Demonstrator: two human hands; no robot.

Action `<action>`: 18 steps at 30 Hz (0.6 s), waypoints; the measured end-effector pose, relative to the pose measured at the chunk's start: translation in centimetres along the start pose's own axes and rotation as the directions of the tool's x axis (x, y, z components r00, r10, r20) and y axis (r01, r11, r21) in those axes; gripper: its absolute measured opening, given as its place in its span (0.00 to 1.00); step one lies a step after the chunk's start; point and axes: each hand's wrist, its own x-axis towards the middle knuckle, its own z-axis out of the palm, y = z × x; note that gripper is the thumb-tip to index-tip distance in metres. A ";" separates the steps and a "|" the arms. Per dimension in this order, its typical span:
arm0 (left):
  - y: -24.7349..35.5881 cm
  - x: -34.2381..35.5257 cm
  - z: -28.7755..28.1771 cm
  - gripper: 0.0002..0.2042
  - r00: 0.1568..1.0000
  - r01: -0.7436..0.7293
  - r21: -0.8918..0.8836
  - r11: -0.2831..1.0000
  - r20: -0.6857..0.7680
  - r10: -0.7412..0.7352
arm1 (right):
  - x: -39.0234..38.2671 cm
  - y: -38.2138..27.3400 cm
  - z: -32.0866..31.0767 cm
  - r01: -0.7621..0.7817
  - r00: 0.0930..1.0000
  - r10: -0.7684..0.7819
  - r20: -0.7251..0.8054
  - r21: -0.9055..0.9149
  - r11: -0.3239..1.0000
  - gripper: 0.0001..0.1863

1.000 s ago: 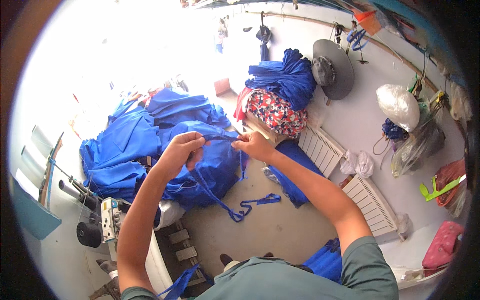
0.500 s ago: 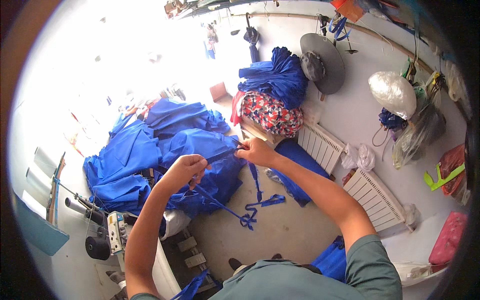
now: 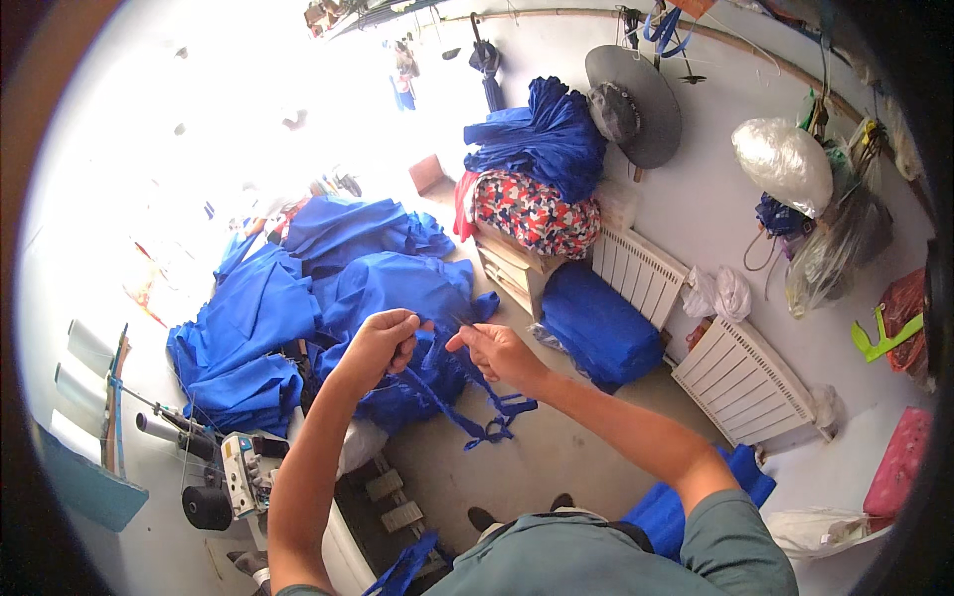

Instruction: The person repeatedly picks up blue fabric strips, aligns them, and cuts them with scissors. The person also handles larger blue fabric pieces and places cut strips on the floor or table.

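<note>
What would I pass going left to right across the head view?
Black thread cone, white sewing machine, left hand, right hand, folded blue fabric stack, lower white slatted panel, red plastic bag.

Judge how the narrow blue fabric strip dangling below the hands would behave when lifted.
Probably floppy: the blue fabric strip sags and bends below the left hand. It is likely light for its size, since it looks narrow and thin. It may also snag on itself, as its lower part is bunched in loops.
</note>
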 end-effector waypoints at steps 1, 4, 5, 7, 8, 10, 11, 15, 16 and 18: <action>0.0 0.1 0.0 0.13 0.999 -0.026 0.018 1.000 0.025 0.025 | 0.0 -0.2 -0.1 -0.055 0.998 0.053 0.026 0.080 0.995 0.24; 0.8 0.4 0.8 0.13 0.997 -0.080 0.001 0.997 0.010 0.080 | 0.3 0.0 0.6 -0.095 0.995 0.092 0.027 0.155 0.983 0.27; 0.5 0.6 0.7 0.14 0.998 -0.067 -0.019 0.998 0.013 0.067 | 0.4 0.4 1.3 -0.085 0.996 0.086 0.000 0.174 0.981 0.26; 0.7 0.4 1.4 0.14 0.997 -0.070 -0.074 0.995 0.004 0.071 | 0.7 0.6 1.7 -0.061 0.998 0.064 -0.015 0.164 0.985 0.26; 0.8 0.2 1.7 0.15 0.997 -0.072 -0.102 0.992 0.000 0.072 | 0.7 0.9 1.9 -0.066 0.998 0.068 -0.005 0.186 0.980 0.26; 1.0 0.1 1.6 0.17 0.998 -0.050 -0.175 0.983 0.022 0.055 | 1.1 0.9 2.1 -0.075 0.997 0.072 0.022 0.214 0.974 0.25; 0.7 0.1 1.6 0.17 0.998 -0.049 -0.208 0.977 0.028 0.056 | 1.1 0.9 2.2 -0.073 0.997 0.074 -0.004 0.165 0.984 0.26; 0.3 0.4 1.2 0.19 0.996 -0.053 -0.253 0.966 0.058 0.070 | 1.8 1.6 2.0 -0.058 0.998 0.059 -0.002 0.171 0.984 0.26; 0.2 0.4 1.3 0.19 0.996 -0.051 -0.250 0.967 0.056 0.067 | 1.7 1.3 2.2 -0.052 0.999 0.052 0.007 0.178 0.983 0.26; 0.2 0.5 1.5 0.19 0.998 -0.046 -0.233 0.971 0.040 0.057 | 1.7 1.3 2.1 -0.049 0.999 0.047 0.013 0.189 0.981 0.27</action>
